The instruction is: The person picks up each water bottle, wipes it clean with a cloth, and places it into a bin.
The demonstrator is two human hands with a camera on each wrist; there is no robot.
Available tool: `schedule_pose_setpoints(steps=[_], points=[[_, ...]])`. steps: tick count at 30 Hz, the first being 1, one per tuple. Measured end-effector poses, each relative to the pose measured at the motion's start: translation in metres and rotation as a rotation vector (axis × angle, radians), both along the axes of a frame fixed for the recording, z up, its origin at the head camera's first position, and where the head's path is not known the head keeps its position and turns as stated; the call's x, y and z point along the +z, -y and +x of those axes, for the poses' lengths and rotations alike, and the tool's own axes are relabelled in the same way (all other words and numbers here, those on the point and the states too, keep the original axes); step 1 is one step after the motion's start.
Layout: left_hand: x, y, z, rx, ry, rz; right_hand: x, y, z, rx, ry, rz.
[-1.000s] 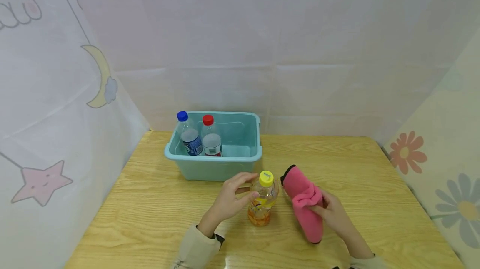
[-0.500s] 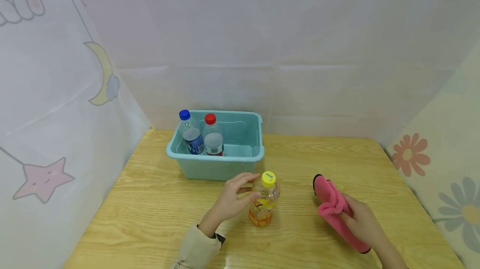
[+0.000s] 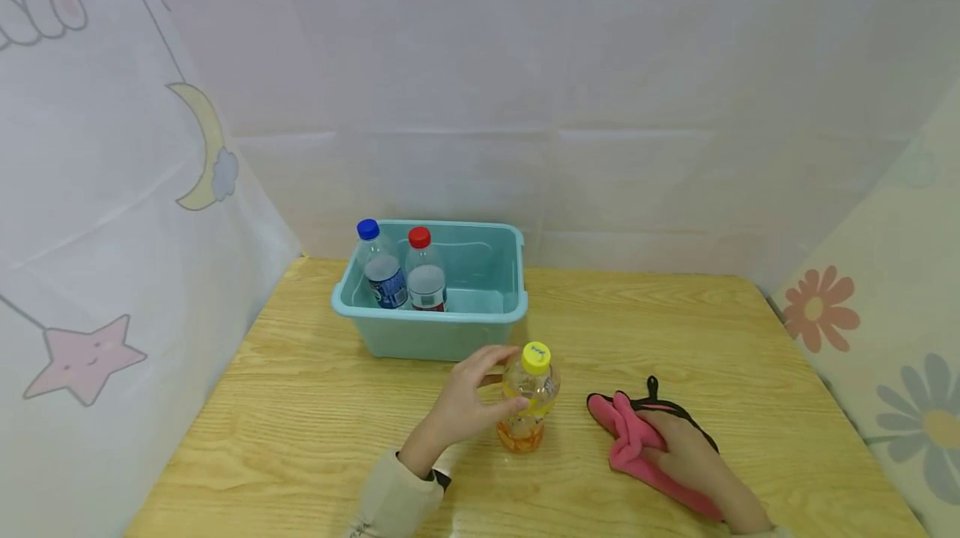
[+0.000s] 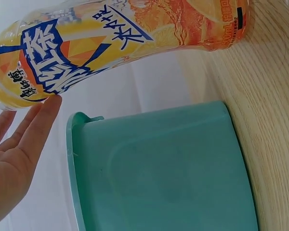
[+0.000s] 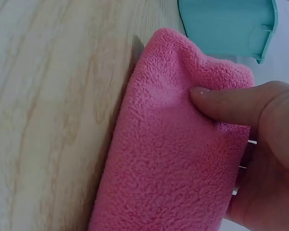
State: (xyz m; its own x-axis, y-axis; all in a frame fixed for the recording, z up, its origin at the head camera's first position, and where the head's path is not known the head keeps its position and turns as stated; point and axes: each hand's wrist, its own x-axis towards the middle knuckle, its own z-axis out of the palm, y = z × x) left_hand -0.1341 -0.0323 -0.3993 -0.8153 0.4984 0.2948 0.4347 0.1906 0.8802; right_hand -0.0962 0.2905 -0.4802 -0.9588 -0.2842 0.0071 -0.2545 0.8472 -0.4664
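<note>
A clear bottle (image 3: 522,417) with a yellow cap and amber liquid low inside stands upright on the wooden table. My left hand (image 3: 461,404) holds its upper part from the left, thumb across the front and fingers on the far side. The left wrist view brings out its yellow and orange label (image 4: 72,50), fingertips right at the edge. On the right, my right hand (image 3: 686,455) grips a folded pink fleece cloth (image 3: 628,442) with black edging and a small black loop. Its thumb (image 5: 226,103) presses into the pile; the fingers behind are mostly hidden.
A teal plastic basin (image 3: 427,338) stands behind the yellow-capped bottle. Inside it lean a blue-capped bottle (image 3: 384,271) and a red-capped bottle (image 3: 426,275). A pale printed curtain (image 3: 637,104) hangs behind and beside the table (image 3: 300,404).
The right hand carried the pink cloth right, away from the bottle, then slightly back left and lower; the cloth's black edge and loop now show. The left thumb has shifted farther across the bottle.
</note>
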Motion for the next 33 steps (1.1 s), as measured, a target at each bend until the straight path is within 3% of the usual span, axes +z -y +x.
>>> schedule_pose_setpoints(steps=[4, 7, 9, 11, 14, 17, 19, 21, 27, 33], points=[[-0.015, -0.002, -0.006, 0.017, 0.007, -0.039, -0.005, 0.005, 0.0, 0.02, -0.005, 0.061], [-0.02, -0.001, -0.009, 0.015, -0.004, -0.043, -0.005, 0.009, 0.0, 0.035, 0.003, 0.106], [-0.02, -0.001, -0.009, 0.017, -0.006, -0.044, -0.002, 0.01, 0.0, 0.032, 0.002, 0.079], [-0.017, 0.0, -0.008, 0.024, 0.004, -0.053, 0.004, 0.01, 0.0, 0.036, -0.005, 0.008], [-0.001, 0.003, 0.0, 0.04, 0.009, -0.06, 0.016, 0.008, -0.003, 0.108, -0.037, -0.143], [-0.003, 0.007, -0.001, 0.06, 0.008, -0.047, 0.026, 0.01, -0.01, 0.197, -0.069, -0.283], [-0.01, 0.01, -0.003, 0.069, -0.001, -0.03, 0.031, 0.016, -0.016, 0.211, -0.081, -0.345], [-0.02, 0.013, -0.008, 0.077, -0.006, -0.018, 0.034, 0.025, -0.022, 0.179, -0.038, -0.409], [-0.019, 0.023, -0.007, 0.082, -0.035, -0.001, 0.037, 0.058, -0.041, 0.075, 0.147, -0.62], [-0.018, 0.035, -0.006, 0.088, -0.092, -0.009, 0.036, 0.087, -0.064, 0.053, 0.214, -0.833]])
